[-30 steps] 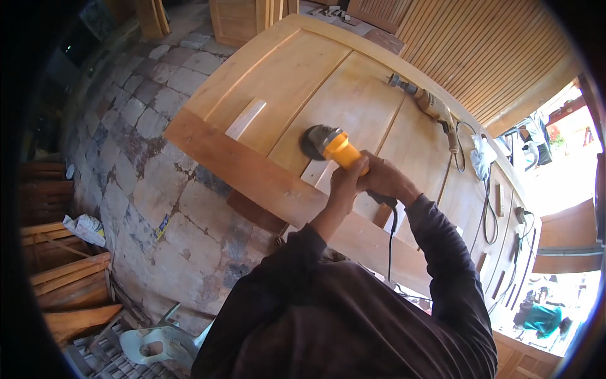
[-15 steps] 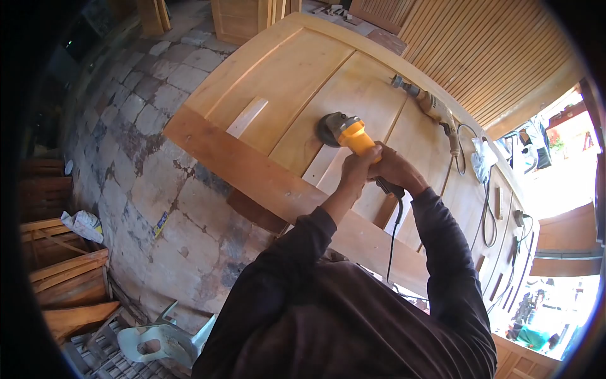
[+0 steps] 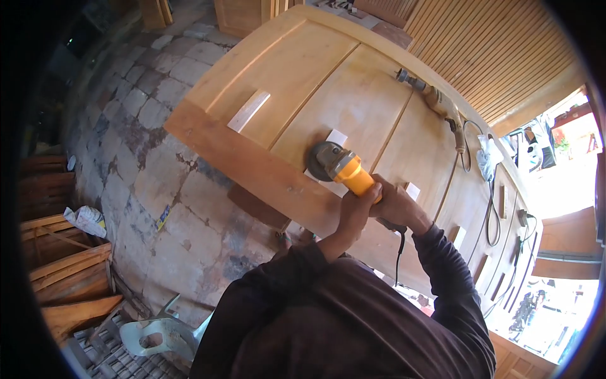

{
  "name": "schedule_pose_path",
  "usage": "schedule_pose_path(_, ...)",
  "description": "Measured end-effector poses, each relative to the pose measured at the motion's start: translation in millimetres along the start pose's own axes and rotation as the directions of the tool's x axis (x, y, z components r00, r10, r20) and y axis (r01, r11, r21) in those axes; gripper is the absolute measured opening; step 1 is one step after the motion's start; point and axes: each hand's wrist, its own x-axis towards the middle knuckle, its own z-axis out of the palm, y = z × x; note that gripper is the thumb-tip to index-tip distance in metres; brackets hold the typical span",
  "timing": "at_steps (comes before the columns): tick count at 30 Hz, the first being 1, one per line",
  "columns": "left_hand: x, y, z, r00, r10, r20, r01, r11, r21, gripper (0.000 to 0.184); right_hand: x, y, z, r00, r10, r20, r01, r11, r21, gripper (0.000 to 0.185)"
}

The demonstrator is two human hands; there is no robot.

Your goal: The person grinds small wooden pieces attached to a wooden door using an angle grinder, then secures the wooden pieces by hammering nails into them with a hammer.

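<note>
Both my hands are closed on the yellow body of an angle grinder [image 3: 356, 177]. My left hand [image 3: 357, 218] wraps its near side, thumb along the body. My right hand [image 3: 402, 205] grips the rear end, where the black cord hangs down. The grinder's round disc head lies over the near edge of a wooden door panel [image 3: 344, 82], partly covering a pale wood strip. Whether the disc touches the wood I cannot tell. Another pale strip [image 3: 249, 110] lies across the panel to the left.
A corded drill [image 3: 439, 104] lies on the panel's far side, beside a clear plastic bag [image 3: 486, 158]. Stone paving [image 3: 151, 189] spreads to the left. A pale green plastic chair [image 3: 154, 338] and stacked timber [image 3: 69, 278] stand lower left. A slatted wooden panel [image 3: 492, 50] is behind.
The grinder has moved toward me and slightly left, from the panel's inner face to its near edge rail. Both hands have come down with it and keep their grip.
</note>
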Motion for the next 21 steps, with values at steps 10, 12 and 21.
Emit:
schedule_pose_path(10, 24, -5, 15, 1.0, -0.004, 0.029, 0.002, 0.998, 0.06, 0.044, 10, 19, -15, 0.998, 0.002, -0.062, -0.005, 0.999, -0.051, 0.068)
schedule_pose_path(12, 37, -8, 28, 0.997, 0.032, 0.066, -0.032, 0.999, 0.001, 0.046, 16, 30, -24, 0.996, 0.009, -0.087, -0.01, 1.0, -0.012, 0.066)
schedule_pose_path(21, 75, 4, 44, 0.985, -0.097, 0.142, 0.066, 0.975, 0.211, 0.057, 34, 71, -33, 0.984, -0.016, -0.18, 0.064, 0.963, 0.261, 0.059)
